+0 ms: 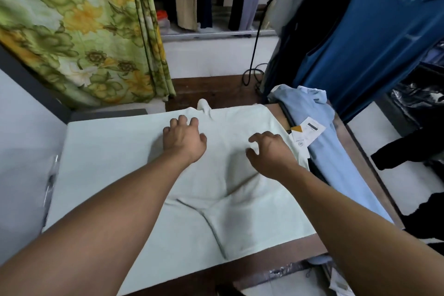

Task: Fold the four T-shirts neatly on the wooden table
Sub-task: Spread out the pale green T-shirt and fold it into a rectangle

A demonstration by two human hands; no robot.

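A pale mint T-shirt (115,161) lies spread flat across the wooden table (216,89), with a crease running down its near middle. My left hand (183,138) rests on the far middle of the shirt, fingers spread and bent at the tips. My right hand (270,152) hovers or lightly touches the shirt near its right edge, fingers loosely curled, holding nothing. A light blue T-shirt (334,163) lies crumpled along the table's right side, with paper tags (307,131) on top of it.
A floral green curtain (79,31) hangs at the back left. Hanging clothes, including a blue garment (374,31), crowd the back and right. A black cable (254,60) drops onto the table's far end. Dark clothing (413,149) lies on the floor at right.
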